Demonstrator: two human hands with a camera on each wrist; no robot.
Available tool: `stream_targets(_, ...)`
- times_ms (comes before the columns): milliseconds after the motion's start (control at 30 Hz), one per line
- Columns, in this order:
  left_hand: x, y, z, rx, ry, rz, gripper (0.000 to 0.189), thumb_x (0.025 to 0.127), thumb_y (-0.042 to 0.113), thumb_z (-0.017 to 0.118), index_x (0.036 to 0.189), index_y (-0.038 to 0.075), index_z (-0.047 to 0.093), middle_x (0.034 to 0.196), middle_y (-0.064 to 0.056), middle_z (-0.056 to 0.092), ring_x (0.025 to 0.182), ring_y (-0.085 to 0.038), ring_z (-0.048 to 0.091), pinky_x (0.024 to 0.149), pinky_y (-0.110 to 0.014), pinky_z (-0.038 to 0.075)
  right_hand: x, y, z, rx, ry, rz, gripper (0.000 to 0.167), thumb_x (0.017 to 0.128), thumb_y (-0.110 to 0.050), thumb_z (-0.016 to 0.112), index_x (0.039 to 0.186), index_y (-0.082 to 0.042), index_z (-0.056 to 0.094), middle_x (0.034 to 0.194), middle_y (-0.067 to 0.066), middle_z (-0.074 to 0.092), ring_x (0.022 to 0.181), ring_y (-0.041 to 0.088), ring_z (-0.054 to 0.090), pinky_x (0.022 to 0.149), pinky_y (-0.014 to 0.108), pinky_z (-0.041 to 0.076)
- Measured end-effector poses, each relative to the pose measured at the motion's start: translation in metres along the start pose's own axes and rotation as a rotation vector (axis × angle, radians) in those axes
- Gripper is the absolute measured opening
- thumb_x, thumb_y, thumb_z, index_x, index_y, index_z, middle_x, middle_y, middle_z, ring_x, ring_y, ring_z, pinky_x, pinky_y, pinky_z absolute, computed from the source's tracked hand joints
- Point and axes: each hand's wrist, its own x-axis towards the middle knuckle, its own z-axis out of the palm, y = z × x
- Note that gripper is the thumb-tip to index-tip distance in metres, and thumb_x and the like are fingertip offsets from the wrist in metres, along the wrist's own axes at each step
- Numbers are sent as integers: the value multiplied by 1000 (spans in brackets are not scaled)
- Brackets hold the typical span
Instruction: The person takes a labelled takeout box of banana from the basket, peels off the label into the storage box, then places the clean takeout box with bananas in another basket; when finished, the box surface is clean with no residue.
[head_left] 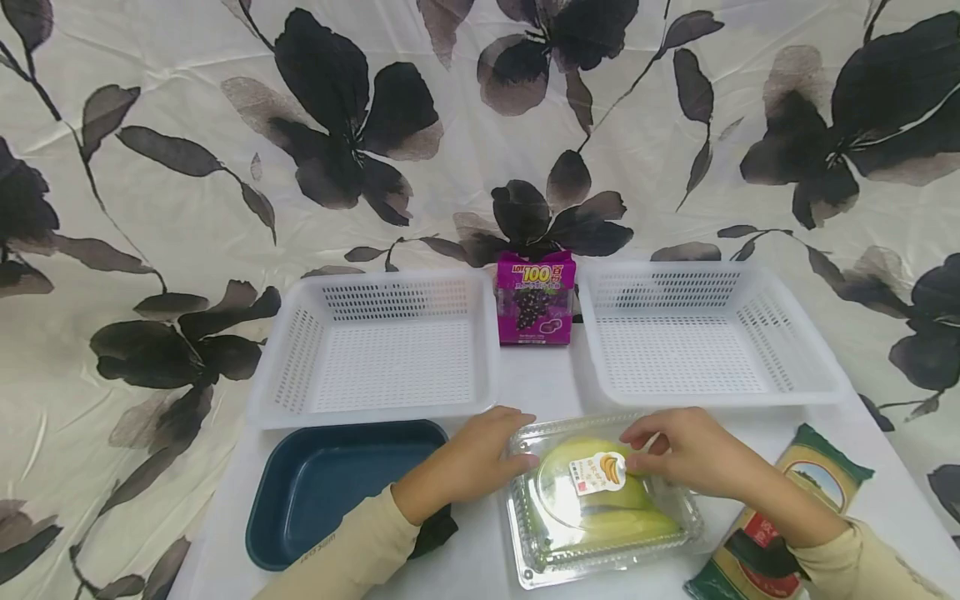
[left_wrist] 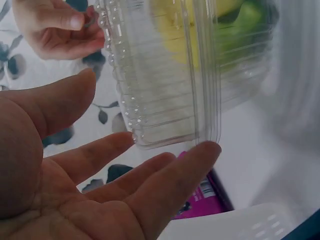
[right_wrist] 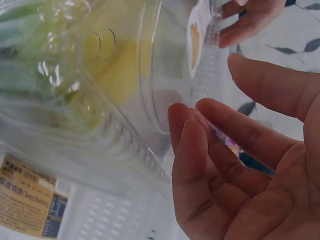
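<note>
A clear plastic clamshell box (head_left: 525,550) stands on the white table, with yellow-green bananas (head_left: 630,525) inside. A white sticker (head_left: 597,473) with a banana picture is on its lid. My left hand (head_left: 480,457) is at the box's far left corner. Its fingers are extended with the fingertips at the corner, and the thumb stands apart from the rim in the left wrist view. Over the right part of the lid is my right hand (head_left: 693,450), its fingers loosely bent and nothing between thumb and fingers in the right wrist view.
Two white perforated baskets, left (head_left: 375,412) and right (head_left: 720,396), stand at the back with a purple grape candy pack (head_left: 534,300) between them. A dark blue tub (head_left: 262,500) is left of the box. Under the right forearm lies a green-and-gold packet (head_left: 832,471).
</note>
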Motion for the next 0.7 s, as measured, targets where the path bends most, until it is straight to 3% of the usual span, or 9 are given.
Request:
stream_targets(333,2,-8,5,-28,30,60,47,99,23,68,141,3,58,140,-16,62,134,-31,56,113,-48,45,7,0,4,5,-15,-8,27,86,-28,81,107,-12,77,90,-8,72,72,4,64,58,23,53)
stream_targets(700,10,-15,7,-78,29,12,44,102,24,63,144,11,58,144,-9,61,137,-29,54,114,-48,44,9,0,9,24,-25,-17,23,85,-25,82,103,-12,77,90,-8,71,70,4,64,58,23,53)
